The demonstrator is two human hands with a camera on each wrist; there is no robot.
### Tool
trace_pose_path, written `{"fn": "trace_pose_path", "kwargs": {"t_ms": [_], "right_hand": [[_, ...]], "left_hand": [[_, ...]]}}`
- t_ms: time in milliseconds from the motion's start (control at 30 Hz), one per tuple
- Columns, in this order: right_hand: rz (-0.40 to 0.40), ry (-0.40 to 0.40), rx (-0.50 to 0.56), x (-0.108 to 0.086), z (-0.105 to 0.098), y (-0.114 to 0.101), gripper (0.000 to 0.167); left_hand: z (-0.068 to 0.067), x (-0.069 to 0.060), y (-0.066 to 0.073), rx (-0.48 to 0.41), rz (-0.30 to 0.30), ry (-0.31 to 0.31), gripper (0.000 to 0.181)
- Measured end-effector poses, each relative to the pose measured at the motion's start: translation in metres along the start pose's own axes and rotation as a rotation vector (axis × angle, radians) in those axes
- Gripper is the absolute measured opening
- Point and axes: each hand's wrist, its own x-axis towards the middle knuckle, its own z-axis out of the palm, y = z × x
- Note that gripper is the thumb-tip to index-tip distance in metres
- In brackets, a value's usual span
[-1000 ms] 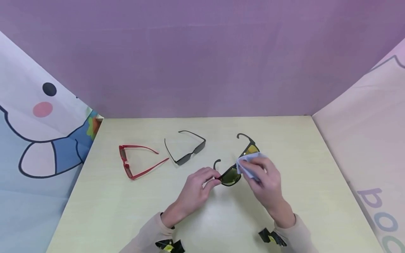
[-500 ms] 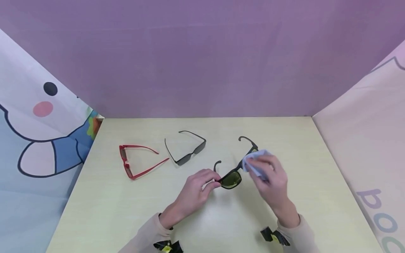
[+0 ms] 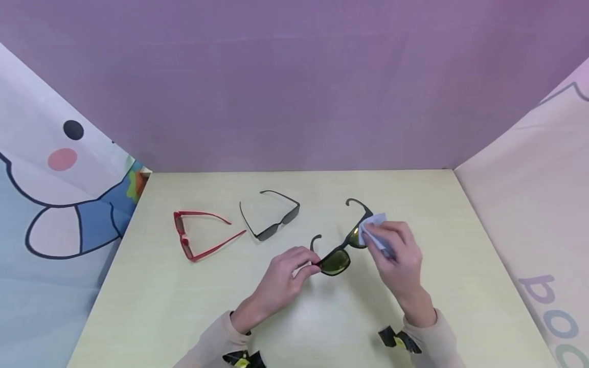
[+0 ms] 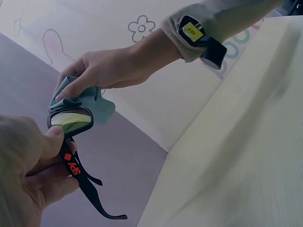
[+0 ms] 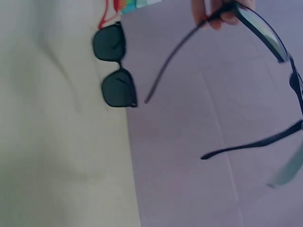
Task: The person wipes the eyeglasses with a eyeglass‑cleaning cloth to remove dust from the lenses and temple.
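Observation:
My left hand (image 3: pixel 282 276) pinches one end of a pair of black sunglasses (image 3: pixel 335 261) with yellow-green lenses, held above the table with both temples unfolded. Orange-red lettering marks the temple (image 4: pixel 75 165) in the left wrist view. Between thumb and fingers, my right hand (image 3: pixel 398 258) grips a folded light-blue cloth (image 3: pixel 377 237), which covers part of the far lens. In the right wrist view, the sunglasses (image 5: pixel 260 28) reach past the right edge, and only a bit of the cloth (image 5: pixel 289 170) shows.
Left of the hands, black sunglasses (image 3: pixel 277 225) with dark lenses lie unfolded on the pale table (image 3: pixel 161 306). Farther left are red-framed sunglasses (image 3: pixel 186 243), temples pointing right. A purple panel (image 3: pixel 294 102) stands behind the table, with printed sheets at both sides.
My right hand has shifted right with the cloth, baring more of the frame's middle and part of the far lens. The sunglasses have tilted slightly; my left hand's grip stays nearly the same.

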Motion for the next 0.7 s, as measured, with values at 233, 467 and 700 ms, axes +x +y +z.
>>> {"fn": "trace_pose_path", "kwargs": {"t_ms": [233, 467, 700], "right_hand": [[-0.125, -0.027, 0.011, -0.004, 0.005, -0.002, 0.035], [0.068, 0.048, 0.008, -0.001, -0.003, 0.004, 0.042], [-0.184, -0.041, 0.022, -0.01, 0.006, -0.003, 0.035]], "left_hand": [[0.0, -0.001, -0.002, 0.002, -0.002, -0.002, 0.005], [-0.001, -0.001, -0.001, -0.001, 0.0, -0.017, 0.005], [0.0, -0.003, -0.003, 0.011, 0.004, -0.008, 0.005]]}}
